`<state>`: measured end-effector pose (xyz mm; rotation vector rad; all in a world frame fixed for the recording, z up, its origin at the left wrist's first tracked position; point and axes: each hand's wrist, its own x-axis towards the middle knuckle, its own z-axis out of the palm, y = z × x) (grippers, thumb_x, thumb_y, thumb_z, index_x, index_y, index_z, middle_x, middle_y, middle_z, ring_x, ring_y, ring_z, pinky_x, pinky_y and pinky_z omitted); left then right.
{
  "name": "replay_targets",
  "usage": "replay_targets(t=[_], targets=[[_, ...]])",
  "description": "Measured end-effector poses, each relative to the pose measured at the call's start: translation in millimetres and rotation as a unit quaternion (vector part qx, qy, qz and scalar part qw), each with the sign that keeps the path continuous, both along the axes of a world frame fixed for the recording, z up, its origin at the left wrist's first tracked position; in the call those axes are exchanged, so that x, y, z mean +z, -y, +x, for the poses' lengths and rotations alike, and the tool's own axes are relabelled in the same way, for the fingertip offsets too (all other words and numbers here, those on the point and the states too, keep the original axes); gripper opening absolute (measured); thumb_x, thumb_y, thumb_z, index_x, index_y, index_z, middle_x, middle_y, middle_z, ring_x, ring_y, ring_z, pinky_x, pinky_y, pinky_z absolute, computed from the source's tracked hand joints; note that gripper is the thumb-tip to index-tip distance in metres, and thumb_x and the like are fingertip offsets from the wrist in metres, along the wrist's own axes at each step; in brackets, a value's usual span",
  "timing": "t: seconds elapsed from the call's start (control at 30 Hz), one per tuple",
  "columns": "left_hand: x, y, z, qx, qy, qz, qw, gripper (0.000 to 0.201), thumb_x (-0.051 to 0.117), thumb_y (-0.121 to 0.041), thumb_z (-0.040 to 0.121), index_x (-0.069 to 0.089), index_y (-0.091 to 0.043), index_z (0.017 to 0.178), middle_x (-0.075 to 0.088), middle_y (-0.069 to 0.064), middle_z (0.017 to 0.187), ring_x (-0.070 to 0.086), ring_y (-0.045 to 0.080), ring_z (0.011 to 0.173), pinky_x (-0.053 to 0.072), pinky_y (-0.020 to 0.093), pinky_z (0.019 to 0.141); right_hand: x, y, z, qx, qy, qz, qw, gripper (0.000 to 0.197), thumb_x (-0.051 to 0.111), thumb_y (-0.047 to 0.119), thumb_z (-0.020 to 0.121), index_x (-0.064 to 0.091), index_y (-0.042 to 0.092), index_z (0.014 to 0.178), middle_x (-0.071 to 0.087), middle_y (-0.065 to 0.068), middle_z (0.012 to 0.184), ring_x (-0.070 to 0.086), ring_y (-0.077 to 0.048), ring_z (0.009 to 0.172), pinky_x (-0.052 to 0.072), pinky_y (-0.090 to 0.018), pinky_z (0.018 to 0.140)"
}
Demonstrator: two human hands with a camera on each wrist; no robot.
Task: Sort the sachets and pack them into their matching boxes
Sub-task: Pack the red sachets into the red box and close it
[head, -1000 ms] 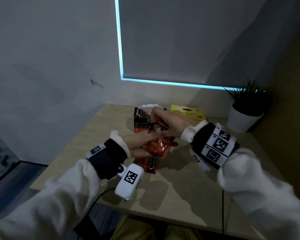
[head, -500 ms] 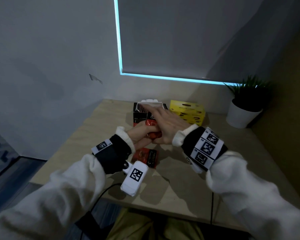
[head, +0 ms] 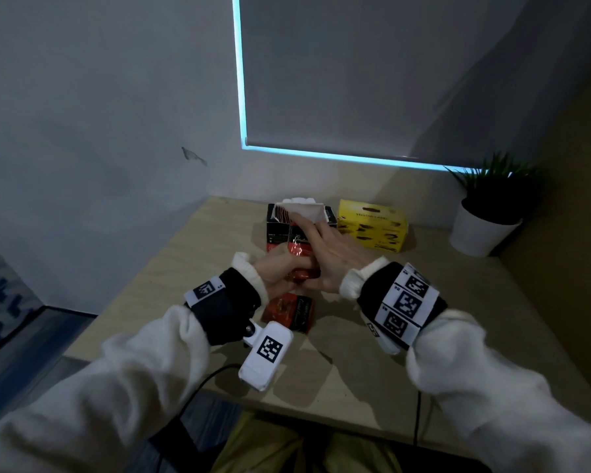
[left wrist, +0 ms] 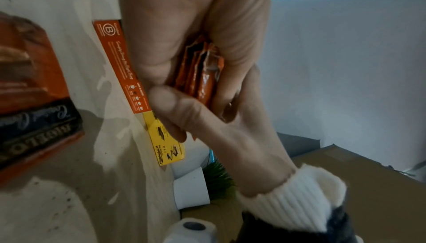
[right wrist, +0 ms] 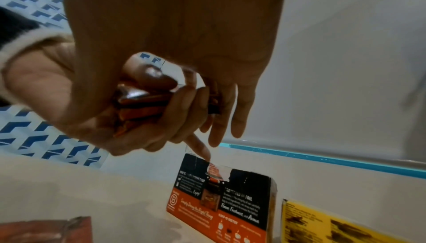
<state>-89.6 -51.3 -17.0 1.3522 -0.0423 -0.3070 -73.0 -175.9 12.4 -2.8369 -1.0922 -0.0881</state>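
My left hand (head: 280, 273) grips a stack of orange-red sachets (head: 302, 274) just above the table, close in front of the red-and-black box (head: 277, 230), whose top flap stands open. The stack's crinkled edges (left wrist: 200, 75) show between both hands. My right hand (head: 325, 247) lies over the stack with straight fingers (right wrist: 230, 119) reaching toward the box top, its thumb (left wrist: 173, 105) against the stack's near end. One more red sachet (head: 289, 312) lies flat on the table under my left wrist. To the right of the first box stands a yellow box (head: 372, 227).
A potted plant in a white pot (head: 481, 227) stands at the table's (head: 423, 302) back right corner. Walls close off the back and left sides. A cable (head: 202, 380) hangs over the front edge.
The right hand, which pinched a sachet above the stack a second ago, now lies flat on the stack. Both hands have carried the stack forward to the red-and-black box.
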Motion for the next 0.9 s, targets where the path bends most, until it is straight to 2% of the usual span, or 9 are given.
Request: replay_targets(t=[0.13, 0.2, 0.27, 0.33, 0.43, 0.53, 0.6, 0.8, 0.9], targets=[[2, -10, -3, -0.019, 0.059, 0.072, 0.995, 0.036, 0.056, 0.015, 0.071, 0.052, -0.005, 0.102, 0.066, 0.001, 0.069, 0.064, 0.005, 0.057, 0.053, 0.018, 0.054, 16, 11, 5, 0.023, -0.102, 0.067, 0.992, 0.094, 0.075, 0.037, 0.07, 0.019, 0.021, 0.143, 0.041, -0.01, 0.139, 0.04, -0.026, 0.127, 0.033, -0.028, 0.099], [6, -15, -2, -0.015, 0.12, 0.157, 0.98, 0.084, 0.065, 0.012, 0.073, 0.023, -0.017, 0.14, 0.063, 0.006, 0.088, 0.065, -0.002, 0.063, 0.053, 0.017, 0.06, 29, 15, 11, 0.018, -0.085, 0.076, 0.993, 0.066, 0.072, 0.025, 0.075, 0.041, 0.016, 0.133, 0.052, -0.007, 0.114, 0.043, -0.025, 0.119, 0.029, -0.023, 0.087], [10, -17, 1, -0.011, 0.161, 0.192, 0.968, 0.103, 0.057, 0.011, 0.082, -0.018, -0.024, 0.143, 0.059, 0.009, 0.097, 0.065, -0.001, 0.066, 0.052, 0.016, 0.06, 41, 14, 14, 0.016, -0.051, 0.075, 0.996, 0.047, 0.069, 0.018, 0.078, 0.052, 0.013, 0.122, 0.053, 0.001, 0.096, 0.048, -0.024, 0.11, 0.03, -0.022, 0.079], [18, -20, 10, 0.006, 0.209, 0.241, 0.948, 0.106, 0.055, 0.008, 0.084, -0.031, -0.02, 0.139, 0.054, 0.01, 0.104, 0.063, 0.01, 0.076, 0.052, 0.014, 0.064, 50, 9, 18, 0.018, -0.022, 0.084, 0.996, 0.037, 0.067, 0.016, 0.079, 0.056, 0.012, 0.115, 0.064, -0.006, 0.103, 0.057, -0.026, 0.103, 0.037, -0.025, 0.08], [32, -29, 31, 0.049, 0.254, 0.288, 0.922, 0.108, 0.058, 0.0, 0.085, -0.035, -0.016, 0.137, 0.058, 0.018, 0.112, 0.061, 0.028, 0.096, 0.05, 0.023, 0.084, 62, -1, 29, 0.011, -0.002, 0.147, 0.989, 0.026, 0.064, 0.009, 0.079, 0.06, 0.01, 0.106, 0.069, -0.014, 0.097, 0.063, -0.028, 0.09, 0.049, -0.034, 0.082], [41, -38, 52, 0.054, 0.242, 0.313, 0.917, 0.117, 0.065, -0.007, 0.082, -0.038, -0.019, 0.135, 0.058, 0.022, 0.121, 0.06, 0.031, 0.107, 0.045, 0.042, 0.1, 70, -10, 51, -0.003, -0.002, 0.181, 0.984, 0.022, 0.058, -0.001, 0.08, 0.062, 0.007, 0.101, 0.07, -0.016, 0.092, 0.065, -0.027, 0.086, 0.048, -0.028, 0.08], [44, -46, 63, 0.05, 0.21, 0.355, 0.91, 0.121, 0.071, -0.014, 0.078, -0.035, -0.018, 0.137, 0.045, 0.02, 0.138, 0.047, 0.03, 0.126, 0.035, 0.039, 0.109, 70, -11, 73, -0.028, 0.016, 0.154, 0.987, 0.024, 0.055, -0.003, 0.081, 0.062, 0.005, 0.102, 0.067, -0.018, 0.098, 0.061, -0.029, 0.093, 0.044, -0.03, 0.081], [40, -72, 86, 0.015, 0.102, 0.608, 0.788, 0.104, 0.072, -0.028, 0.077, -0.002, -0.01, 0.148, 0.014, 0.016, 0.155, 0.021, 0.029, 0.142, 0.025, 0.038, 0.114, 51, -8, 119, -0.121, 0.009, 0.098, 0.988, 0.021, 0.05, -0.005, 0.081, 0.059, 0.006, 0.097, 0.062, -0.023, 0.102, 0.059, -0.037, 0.093, 0.05, -0.041, 0.082], [34, -73, 94, 0.0, 0.074, 0.606, 0.792, 0.097, 0.069, -0.025, 0.08, 0.002, -0.01, 0.148, 0.022, 0.014, 0.154, 0.028, 0.028, 0.14, 0.028, 0.037, 0.113, 38, -12, 122, -0.128, -0.009, 0.066, 0.99, 0.023, 0.049, -0.005, 0.081, 0.058, 0.007, 0.099, 0.062, -0.024, 0.104, 0.06, -0.038, 0.096, 0.048, -0.039, 0.082]])
